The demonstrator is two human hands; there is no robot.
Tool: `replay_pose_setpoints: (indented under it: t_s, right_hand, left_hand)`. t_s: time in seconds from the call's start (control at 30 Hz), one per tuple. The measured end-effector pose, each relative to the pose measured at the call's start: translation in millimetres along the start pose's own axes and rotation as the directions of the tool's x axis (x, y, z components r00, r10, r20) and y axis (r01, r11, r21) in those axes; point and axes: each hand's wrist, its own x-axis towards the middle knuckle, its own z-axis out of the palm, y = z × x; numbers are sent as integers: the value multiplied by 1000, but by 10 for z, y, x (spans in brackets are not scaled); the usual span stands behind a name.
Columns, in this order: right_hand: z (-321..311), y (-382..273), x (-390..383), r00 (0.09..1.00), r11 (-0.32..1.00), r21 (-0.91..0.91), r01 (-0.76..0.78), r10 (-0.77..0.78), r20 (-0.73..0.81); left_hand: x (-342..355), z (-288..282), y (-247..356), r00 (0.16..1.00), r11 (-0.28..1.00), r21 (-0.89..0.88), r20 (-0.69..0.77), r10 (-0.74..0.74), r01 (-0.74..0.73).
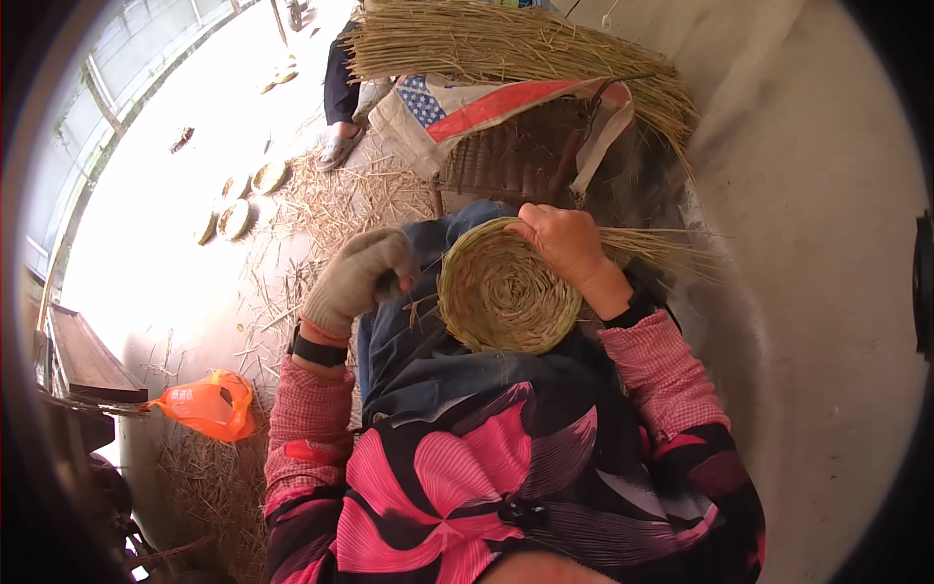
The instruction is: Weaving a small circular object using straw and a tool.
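Round straw basket on the person's lap, between two hands.
The right hand pinches the basket's far rim and hides a part of it. Left of the basket, across a narrow open gap, the gloved left hand is curled; a dark spot inside its curl is unclear, so I cannot tell whether it holds something. Beyond the basket, a straw bundle is cut off at the top.

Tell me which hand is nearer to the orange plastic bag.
Left. The gloved left hand is above and right of the orange plastic bag in the picture, not touching it; the right hand is farther off, at the woven basket's rim.
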Motion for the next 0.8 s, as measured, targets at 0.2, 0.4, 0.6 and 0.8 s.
replay_pose_setpoints:
  t_s: [0.2, 0.4, 0.6, 0.8]
  right_hand:
    - [70, -293, 57, 990, 981, 135, 140, -135, -45]
    - [107, -227, 36, 988, 962, 224, 155, -150, -39]
    - [204, -174, -102, 993, 935, 341, 95, -64, -101]
    - [235, -196, -98, 994, 945, 317, 78, -49, -98]
  left_hand:
    - [182, 173, -162, 905, 795, 470, -360, -225, 384]
    - [243, 187, -388, 955, 68, -995, -91, -283, -75]
    - [-51, 165, -258, 741, 630, -737, -277, -612, 245]
    - [-50, 673, 118, 930, 770, 533, -295, -220, 351]
